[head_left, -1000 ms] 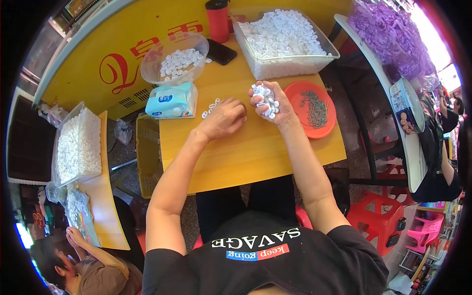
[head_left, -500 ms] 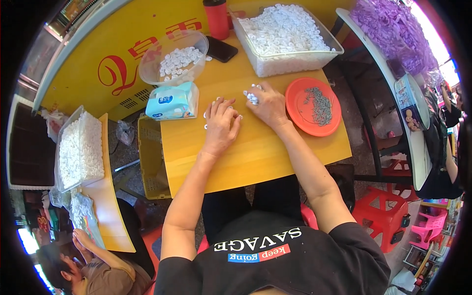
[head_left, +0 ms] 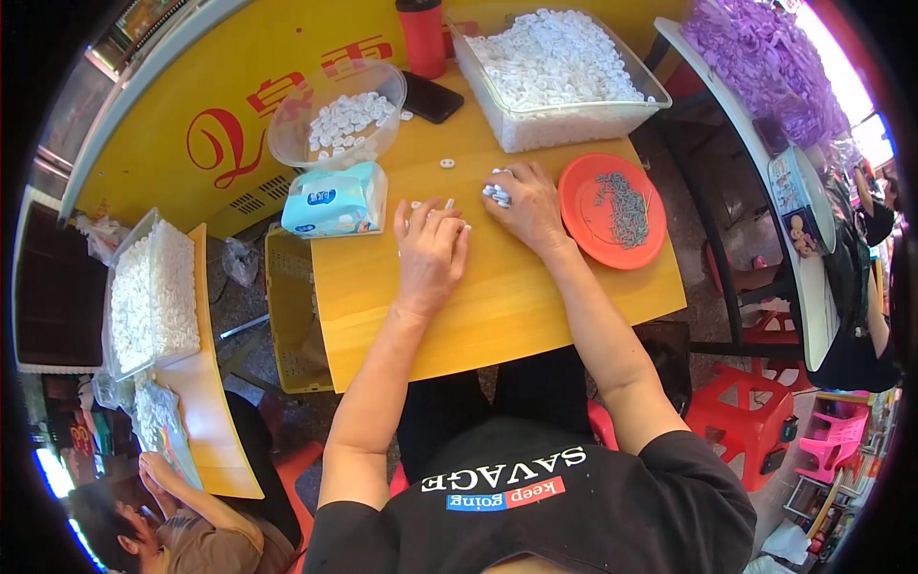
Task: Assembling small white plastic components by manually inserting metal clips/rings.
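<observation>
My right hand (head_left: 528, 210) is closed around several small white oval plastic pieces (head_left: 497, 194), which poke out past its fingertips above the table. To its left, my left hand (head_left: 430, 256) rests low over the yellow tabletop (head_left: 402, 335), fingers bent and apart. White bits show between and beside those fingers; how the hand touches them is partly hidden. Ahead of both hands, a single white oval piece (head_left: 447, 164) with what look like two holes lies flat. Right of my right hand is a red plastic plate (head_left: 585, 244) holding a heap of small thin grey pieces (head_left: 626, 215).
A clear tub (head_left: 574, 129) heaped with white pieces stands at the back right. A clear round bowl (head_left: 287, 143), tissue pack (head_left: 335, 201), black phone (head_left: 432, 97) and red cup (head_left: 422, 43) line the back left. Another person (head_left: 182, 517) sits at lower left.
My right hand has shifted slightly right with its white pieces. A single white piece now shows on the table ahead. My left hand has moved a little nearer to me.
</observation>
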Tool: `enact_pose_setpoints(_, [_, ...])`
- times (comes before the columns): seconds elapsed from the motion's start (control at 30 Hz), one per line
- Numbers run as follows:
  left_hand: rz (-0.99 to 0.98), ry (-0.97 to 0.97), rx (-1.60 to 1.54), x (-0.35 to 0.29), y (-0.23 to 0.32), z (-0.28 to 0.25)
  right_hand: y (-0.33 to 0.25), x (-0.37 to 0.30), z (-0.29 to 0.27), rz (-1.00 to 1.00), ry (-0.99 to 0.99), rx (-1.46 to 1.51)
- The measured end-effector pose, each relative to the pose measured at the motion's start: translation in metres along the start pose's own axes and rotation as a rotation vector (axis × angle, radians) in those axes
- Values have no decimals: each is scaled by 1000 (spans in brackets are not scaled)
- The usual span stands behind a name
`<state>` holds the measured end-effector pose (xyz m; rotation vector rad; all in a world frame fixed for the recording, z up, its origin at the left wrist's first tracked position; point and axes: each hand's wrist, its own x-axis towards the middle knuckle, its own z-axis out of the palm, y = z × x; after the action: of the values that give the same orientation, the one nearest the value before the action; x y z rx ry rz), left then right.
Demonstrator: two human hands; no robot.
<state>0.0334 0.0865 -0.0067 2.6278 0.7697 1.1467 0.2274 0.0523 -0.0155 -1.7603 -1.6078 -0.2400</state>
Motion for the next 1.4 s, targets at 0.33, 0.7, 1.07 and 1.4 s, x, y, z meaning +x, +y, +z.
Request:
enact_pose_setpoints(0.33, [-105, 144, -102, 3, -10, -6, -1, 0, -4, 14, -29, 95])
enact_pose_setpoints(0.7, [-159, 211, -254, 4, -22, 1, -3, 10, -8, -89, 160, 217])
enact_pose_setpoints(1.07, [-663, 257, -858, -1, -34, 3, -2, 9, -13, -67, 218, 443])
enact_pose_setpoints(1.4, [-608, 303, -996, -3, -35, -1, 7, 9, -9, 158, 388, 669])
